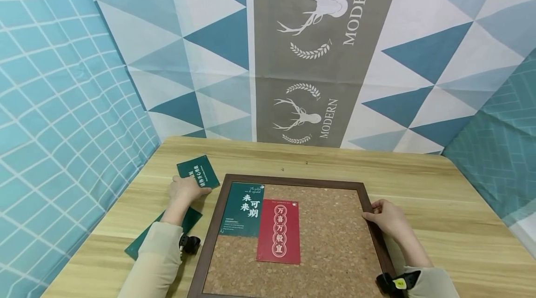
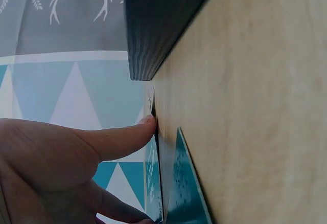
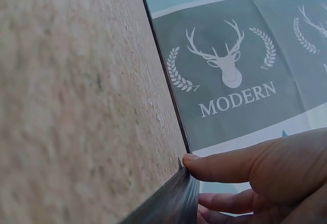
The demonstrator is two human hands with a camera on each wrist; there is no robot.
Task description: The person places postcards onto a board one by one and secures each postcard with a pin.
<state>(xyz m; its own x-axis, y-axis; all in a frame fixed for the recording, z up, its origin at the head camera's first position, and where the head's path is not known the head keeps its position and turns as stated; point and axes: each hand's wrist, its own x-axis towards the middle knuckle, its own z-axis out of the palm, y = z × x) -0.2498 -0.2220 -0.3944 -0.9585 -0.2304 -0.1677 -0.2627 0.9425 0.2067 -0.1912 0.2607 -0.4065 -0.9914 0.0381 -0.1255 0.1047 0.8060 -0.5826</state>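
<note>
A dark green card [image 1: 200, 171] with white writing lies left of the framed cork board [image 1: 331, 233]. My left hand [image 1: 186, 192] is over it; in the left wrist view the thumb [image 2: 125, 137] and a finger grip the card [image 2: 153, 180] across its width. Beneath my left wrist lies another green card [image 1: 191, 220], partly covered by the forearm. My right hand [image 1: 387, 216] holds the board's right side, thumb on top of the brown frame [image 3: 176, 196] and fingers along its outer side. A green card [image 1: 240, 209] and a red card [image 1: 278, 232] are on the cork, the red one overlapping the green.
The wooden table [image 1: 444, 195] ends at a cloth backdrop [image 1: 217, 56] with deer heads and triangles. Blue checked cloth [image 1: 63, 102] hangs at the left. Small clear pins [image 1: 295, 204] show at the cards' upper corners.
</note>
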